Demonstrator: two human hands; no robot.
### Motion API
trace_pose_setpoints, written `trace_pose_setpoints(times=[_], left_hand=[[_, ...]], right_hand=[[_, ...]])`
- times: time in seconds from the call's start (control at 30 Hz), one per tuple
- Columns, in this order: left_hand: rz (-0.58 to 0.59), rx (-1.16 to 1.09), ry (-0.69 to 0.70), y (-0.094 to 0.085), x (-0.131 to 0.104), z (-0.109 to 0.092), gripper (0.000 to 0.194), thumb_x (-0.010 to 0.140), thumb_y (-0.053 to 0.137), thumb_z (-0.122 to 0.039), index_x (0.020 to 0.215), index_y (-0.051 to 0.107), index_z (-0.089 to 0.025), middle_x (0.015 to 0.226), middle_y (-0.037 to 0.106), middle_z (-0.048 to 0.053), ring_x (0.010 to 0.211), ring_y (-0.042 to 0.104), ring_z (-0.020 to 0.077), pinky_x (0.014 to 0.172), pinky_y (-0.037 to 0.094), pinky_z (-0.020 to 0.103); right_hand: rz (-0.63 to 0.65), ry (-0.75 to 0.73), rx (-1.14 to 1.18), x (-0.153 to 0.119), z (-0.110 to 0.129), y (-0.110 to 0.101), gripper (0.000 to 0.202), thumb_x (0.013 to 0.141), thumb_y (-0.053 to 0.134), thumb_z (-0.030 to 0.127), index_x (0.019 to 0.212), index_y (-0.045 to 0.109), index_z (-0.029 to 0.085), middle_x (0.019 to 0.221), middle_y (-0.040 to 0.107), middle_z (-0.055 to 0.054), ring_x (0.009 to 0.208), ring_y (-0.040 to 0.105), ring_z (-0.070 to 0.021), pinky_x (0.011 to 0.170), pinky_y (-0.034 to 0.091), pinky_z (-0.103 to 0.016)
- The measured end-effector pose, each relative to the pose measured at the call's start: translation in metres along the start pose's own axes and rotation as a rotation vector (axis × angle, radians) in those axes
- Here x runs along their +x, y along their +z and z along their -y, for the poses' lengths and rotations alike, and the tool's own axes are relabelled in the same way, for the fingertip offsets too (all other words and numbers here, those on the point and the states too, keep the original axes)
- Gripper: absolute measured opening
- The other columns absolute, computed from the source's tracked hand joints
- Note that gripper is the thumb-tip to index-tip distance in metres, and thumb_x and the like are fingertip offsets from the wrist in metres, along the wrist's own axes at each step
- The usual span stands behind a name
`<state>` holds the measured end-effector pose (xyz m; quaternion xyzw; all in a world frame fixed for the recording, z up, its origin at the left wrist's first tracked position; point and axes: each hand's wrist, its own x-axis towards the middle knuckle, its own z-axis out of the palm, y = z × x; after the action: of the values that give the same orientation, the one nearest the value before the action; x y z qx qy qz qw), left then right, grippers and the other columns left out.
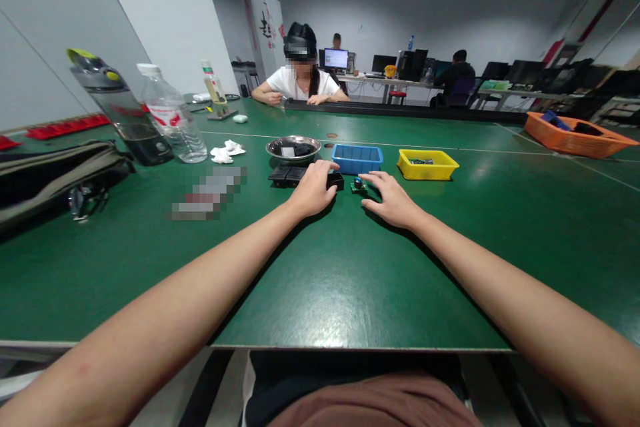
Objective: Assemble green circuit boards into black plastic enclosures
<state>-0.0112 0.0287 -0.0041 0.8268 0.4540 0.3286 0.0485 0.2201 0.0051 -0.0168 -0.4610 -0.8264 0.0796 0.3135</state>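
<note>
My left hand (314, 189) rests over the right end of a row of black plastic cases (286, 177), its fingers spread; whether it presses on one is hidden. To the right of it lies a small green circuit board with a round dark lens (358, 185), flat on the green table (320, 280). Beside that board is my right hand (393, 199), thumb and fingers apart, the fingertips close to the lens; I cannot tell if they touch it. Behind the hands stand a metal bowl (293, 148) with dark parts, a blue tray (357, 159) and a yellow tray (428, 165) holding small metal pieces.
At the left are a drink bottle (123, 107), a clear water bottle (173, 113), crumpled tissues (228, 151) and a dark bag (60, 173). An orange basket (575, 135) sits far right. Across the table a person (303, 83) is seated behind a long black bar (410, 110).
</note>
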Motion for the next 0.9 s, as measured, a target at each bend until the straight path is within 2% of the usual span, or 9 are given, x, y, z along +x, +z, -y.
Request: trace_pose_setpoints(times=[0.07,0.17,0.3,0.4,0.47,0.53,0.7,0.8,0.9], left_hand=[[-0.022,0.021,0.071,-0.002,-0.001,-0.005,0.036,0.086,0.06,-0.018,0.121,0.054,-0.017,0.127,0.061,0.014,0.122,0.055,0.0304,0.11,0.045,0.049],[0.016,0.033,0.163,-0.004,-0.002,-0.012,0.037,0.086,0.06,-0.02,0.123,0.054,-0.018,0.125,0.062,0.013,0.12,0.056,0.0301,0.106,0.047,0.049],[0.131,0.05,0.19,-0.006,-0.004,-0.016,0.035,0.088,0.061,-0.026,0.122,0.057,-0.019,0.128,0.058,0.013,0.113,0.062,0.0281,0.098,0.053,0.043],[0.201,0.075,0.156,-0.005,-0.004,-0.016,0.037,0.089,0.065,-0.038,0.119,0.06,-0.018,0.12,0.062,0.012,0.105,0.065,0.0281,0.092,0.054,0.042],[0.274,0.073,0.165,-0.003,-0.004,-0.014,0.037,0.088,0.067,-0.045,0.112,0.064,-0.017,0.111,0.065,0.011,0.102,0.065,0.0281,0.09,0.053,0.041],[0.321,0.071,0.165,0.0,-0.004,-0.013,0.038,0.088,0.067,-0.051,0.105,0.067,-0.017,0.106,0.066,0.01,0.099,0.065,0.0276,0.088,0.052,0.039],[0.333,0.049,0.187,0.002,-0.003,-0.009,0.038,0.091,0.062,-0.055,0.103,0.069,-0.02,0.1,0.067,0.007,0.092,0.065,0.0229,0.08,0.048,0.031],[0.335,0.05,0.194,0.001,-0.002,-0.009,0.035,0.09,0.062,-0.053,0.09,0.067,-0.018,0.09,0.068,0.006,0.081,0.063,0.0207,0.071,0.043,0.029],[0.323,0.006,0.2,0.0,-0.001,-0.01,0.033,0.089,0.064,-0.05,0.086,0.065,-0.017,0.083,0.068,0.005,0.073,0.06,0.0188,0.066,0.04,0.028]], right_hand=[[0.08,0.003,-0.036,-0.001,0.0,0.002,0.061,0.084,0.069,0.028,0.143,0.056,0.021,0.151,0.051,-0.018,0.138,0.049,-0.0351,0.113,0.038,-0.055],[0.119,-0.013,0.003,-0.001,0.001,0.002,0.058,0.085,0.067,0.027,0.141,0.055,0.021,0.148,0.056,-0.016,0.132,0.054,-0.0337,0.11,0.041,-0.055],[0.076,-0.063,0.114,0.0,0.003,-0.003,0.04,0.079,0.068,0.02,0.119,0.062,0.021,0.114,0.071,-0.009,0.101,0.065,-0.0235,0.095,0.05,-0.04],[0.079,-0.019,0.184,0.001,0.006,-0.004,0.033,0.076,0.069,0.018,0.108,0.062,0.02,0.087,0.069,-0.001,0.079,0.063,-0.0171,0.08,0.049,-0.031],[0.081,0.002,0.236,0.0,0.008,-0.004,0.031,0.075,0.069,0.019,0.105,0.062,0.02,0.081,0.068,0.001,0.072,0.06,-0.015,0.074,0.047,-0.028],[0.063,-0.004,0.271,0.0,0.01,-0.004,0.029,0.074,0.069,0.017,0.103,0.064,0.02,0.08,0.069,0.001,0.072,0.06,-0.0143,0.071,0.046,-0.027],[0.038,-0.042,0.275,0.001,0.013,-0.003,0.018,0.072,0.069,0.016,0.09,0.067,0.018,0.081,0.07,-0.001,0.073,0.062,-0.0147,0.069,0.046,-0.026],[0.016,-0.031,0.292,0.001,0.013,-0.002,0.021,0.071,0.07,0.016,0.091,0.065,0.019,0.08,0.069,0.0,0.072,0.061,-0.0144,0.069,0.047,-0.026],[-0.001,-0.009,0.323,0.001,0.011,-0.001,0.031,0.069,0.072,0.015,0.098,0.063,0.019,0.088,0.07,-0.001,0.073,0.062,-0.0141,0.067,0.047,-0.026]])
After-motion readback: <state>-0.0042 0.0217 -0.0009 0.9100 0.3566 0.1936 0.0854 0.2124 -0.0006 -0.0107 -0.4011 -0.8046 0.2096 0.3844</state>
